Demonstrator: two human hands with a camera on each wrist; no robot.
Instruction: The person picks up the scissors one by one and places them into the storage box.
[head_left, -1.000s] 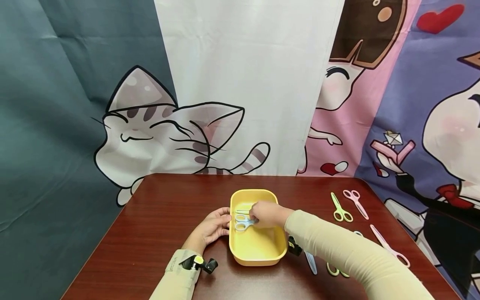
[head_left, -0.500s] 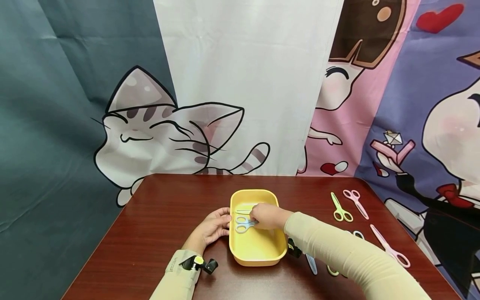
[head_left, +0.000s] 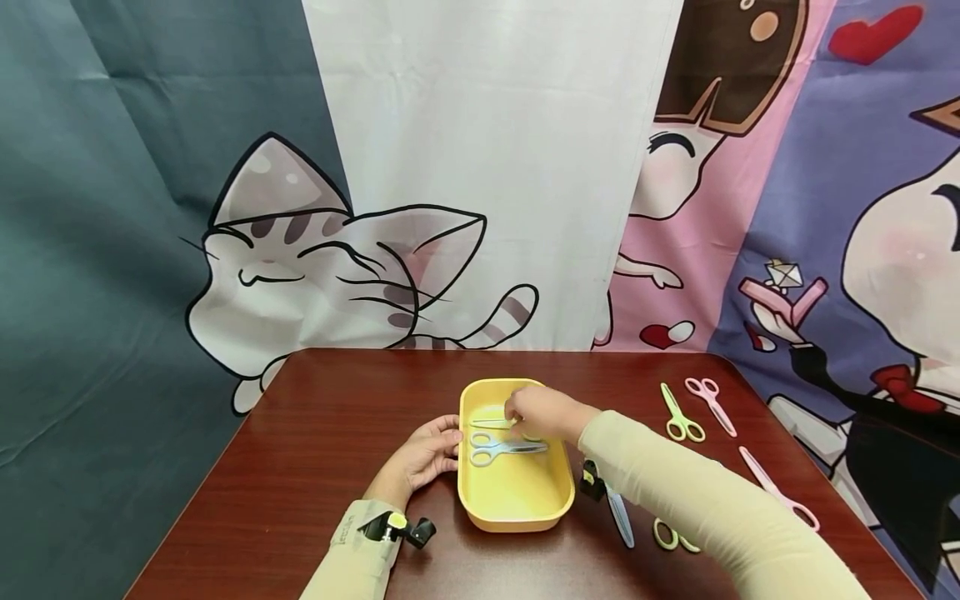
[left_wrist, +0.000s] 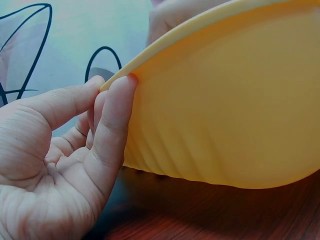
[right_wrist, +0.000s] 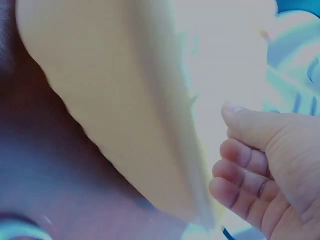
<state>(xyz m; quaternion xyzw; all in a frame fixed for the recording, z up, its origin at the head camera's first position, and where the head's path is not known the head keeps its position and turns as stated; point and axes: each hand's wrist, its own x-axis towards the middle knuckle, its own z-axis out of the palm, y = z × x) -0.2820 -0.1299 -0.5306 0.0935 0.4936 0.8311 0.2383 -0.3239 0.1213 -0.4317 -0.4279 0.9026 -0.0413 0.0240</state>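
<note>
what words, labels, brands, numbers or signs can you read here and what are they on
Nothing can be read for certain.
Cream fabric left sleeve: small dark lettering, too small and blurred to read.
Yellow rounded plastic tray, pale-blue scissors inside: no text visible.

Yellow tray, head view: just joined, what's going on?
A person has the left hand against the side of the yellow tray, while the right hand hangs over its inside, fingers loosely curled, with no scissors visible in them. Blue scissors lie in the tray, as do green scissors partly hidden by the right hand. More scissors are on the table to the right: green, pink and blue pairs, some partly covered by the right sleeve.
</note>
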